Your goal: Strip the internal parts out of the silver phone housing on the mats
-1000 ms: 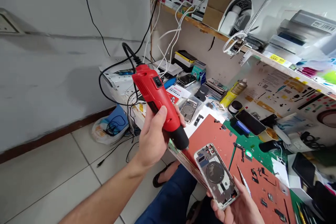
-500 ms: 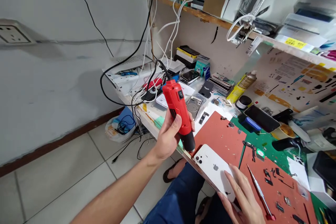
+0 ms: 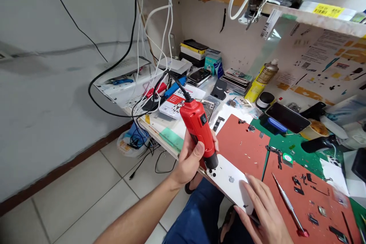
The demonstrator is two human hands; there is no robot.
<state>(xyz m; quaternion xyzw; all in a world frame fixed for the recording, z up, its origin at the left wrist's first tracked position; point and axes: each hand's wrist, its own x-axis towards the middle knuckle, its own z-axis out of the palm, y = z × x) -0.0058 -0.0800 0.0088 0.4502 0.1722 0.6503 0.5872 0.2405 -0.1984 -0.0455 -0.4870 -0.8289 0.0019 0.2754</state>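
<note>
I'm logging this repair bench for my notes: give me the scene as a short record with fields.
Left grip: around red corded tool, black nozzle down
Right grip: holding white phone back, camera end beside the nozzle
Nozzle contact: cannot tell
On reddish mat: silver screwdriver, small parts
Toward the wall: yellow can, dark-screened phone

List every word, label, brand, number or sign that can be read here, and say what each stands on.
Phone: the Apple logo, no words.
No word or number reads clearly.
Too small or blurred to read:
Red tool: marks on its switch.
Red-and-white box: print.
Yellow label: print.
Shelf tag: print by its barcode.
Wall sheet: lines of print.
</note>
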